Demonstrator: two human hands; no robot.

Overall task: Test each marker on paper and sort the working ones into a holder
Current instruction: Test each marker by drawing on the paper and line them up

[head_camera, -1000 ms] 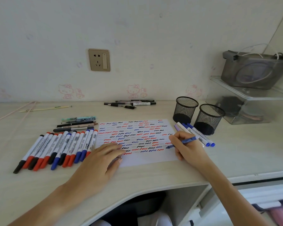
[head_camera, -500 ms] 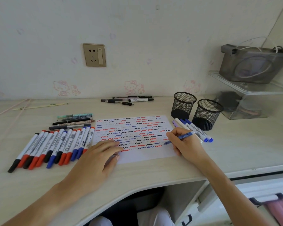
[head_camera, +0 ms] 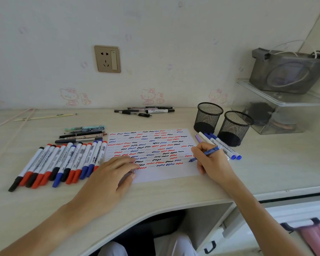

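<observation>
**Inspector:** At the right edge of the paper [head_camera: 151,154], the blue marker [head_camera: 210,152] is pinched in the right hand [head_camera: 213,161]. Its tip meets the sheet at the end of the lowest squiggle rows. Its long axis rises from the tip up and to the right, toward the two mesh holders [head_camera: 234,127].

**Clerk:** And the other hand?

**Inspector:** The left hand [head_camera: 115,174] lies on the sheet's near left corner with fingers extended, pinning it. Something small and dark shows under the fingers; I cannot tell what.

**Clerk:** Which hand is nearer the holders?

**Inspector:** The right, plainly. Both holders stand just beyond it, with three capped markers [head_camera: 218,145] lying on the bench [head_camera: 266,172] between hand and holders. If the ink proves good, I judge a short lift up and right serves.

**Clerk:** The untested stock?

**Inspector:** A row of red, black and blue markers [head_camera: 61,161] lies left of the paper, beside the left hand, with more pens [head_camera: 83,134] behind it.

**Clerk:** Any change from earlier?

**Inspector:** The tip sits slightly further right along the row; the left hand has not moved.
</observation>
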